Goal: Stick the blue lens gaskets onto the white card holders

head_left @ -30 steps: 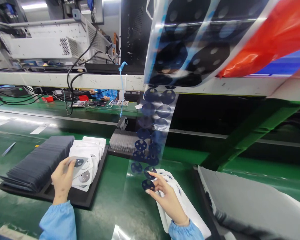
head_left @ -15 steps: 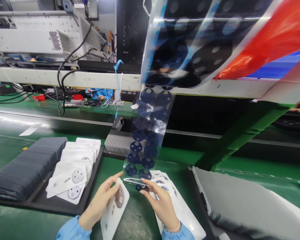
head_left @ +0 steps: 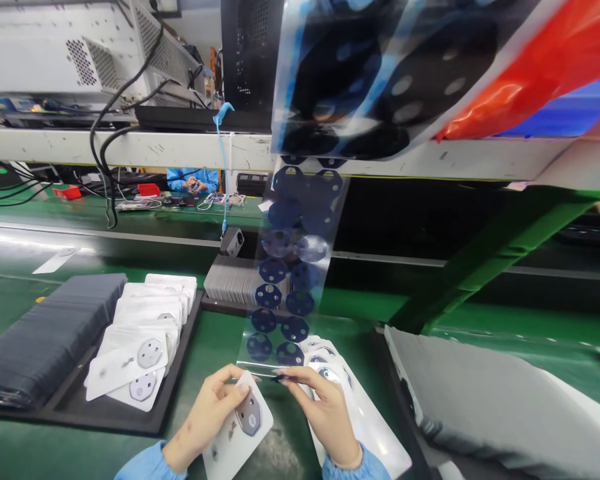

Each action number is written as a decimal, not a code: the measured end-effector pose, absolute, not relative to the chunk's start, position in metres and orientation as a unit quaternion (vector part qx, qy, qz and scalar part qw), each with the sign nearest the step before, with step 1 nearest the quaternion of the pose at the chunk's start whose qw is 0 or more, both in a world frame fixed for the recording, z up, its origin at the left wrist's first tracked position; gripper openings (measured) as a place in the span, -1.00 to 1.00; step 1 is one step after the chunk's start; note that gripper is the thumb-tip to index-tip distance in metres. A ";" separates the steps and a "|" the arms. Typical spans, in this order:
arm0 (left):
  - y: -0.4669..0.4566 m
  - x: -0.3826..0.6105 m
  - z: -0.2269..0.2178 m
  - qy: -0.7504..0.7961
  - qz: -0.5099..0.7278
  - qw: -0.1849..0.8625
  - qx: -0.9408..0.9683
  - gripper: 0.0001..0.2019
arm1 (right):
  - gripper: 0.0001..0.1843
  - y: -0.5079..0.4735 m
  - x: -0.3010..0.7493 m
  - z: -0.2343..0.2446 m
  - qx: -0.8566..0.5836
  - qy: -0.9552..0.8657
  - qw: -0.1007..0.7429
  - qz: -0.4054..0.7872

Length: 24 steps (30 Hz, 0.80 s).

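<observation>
My left hand (head_left: pixel 205 420) grips a white card (head_left: pixel 237 433) with a grey round-cornered piece on it, low in the middle of the view. Just to its right, my right hand (head_left: pixel 320 413) pinches a small dark blue sticker (head_left: pixel 284 378) at the bottom end of a clear film strip (head_left: pixel 285 280). The strip hangs down from above and carries several dark blue round stickers with holes. Both hands almost touch over the green bench. Under my right hand lies a fanned pile of white cards (head_left: pixel 370 427).
A black tray (head_left: pixel 75 410) at the left holds a row of dark grey sheets (head_left: pixel 45 333) and white cards (head_left: pixel 145 320). A second stack of grey pieces (head_left: pixel 230 283) sits behind the strip. A grey sheet (head_left: pixel 500 393) lies at the right. Another person's hands (head_left: pixel 193 183) work across the line.
My left hand took a white card from the tray and brought it right, up to my right hand. My right hand peeled a dark sticker off the strip's lower end.
</observation>
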<state>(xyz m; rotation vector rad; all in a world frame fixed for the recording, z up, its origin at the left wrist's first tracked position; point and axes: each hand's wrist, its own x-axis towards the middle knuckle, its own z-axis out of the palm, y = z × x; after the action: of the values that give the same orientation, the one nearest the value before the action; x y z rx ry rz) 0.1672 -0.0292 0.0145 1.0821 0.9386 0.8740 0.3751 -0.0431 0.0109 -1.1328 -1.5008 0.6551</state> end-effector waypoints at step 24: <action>-0.030 0.166 0.016 0.491 0.549 0.487 0.469 -0.71 | -0.60 -0.055 0.351 0.019 -0.445 -0.480 0.643 0.396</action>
<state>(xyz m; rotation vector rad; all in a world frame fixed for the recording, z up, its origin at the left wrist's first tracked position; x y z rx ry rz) 0.1659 -0.0301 0.0157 1.1412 1.1945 1.3348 0.3512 -0.0549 0.0187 -1.0147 -1.0942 0.9021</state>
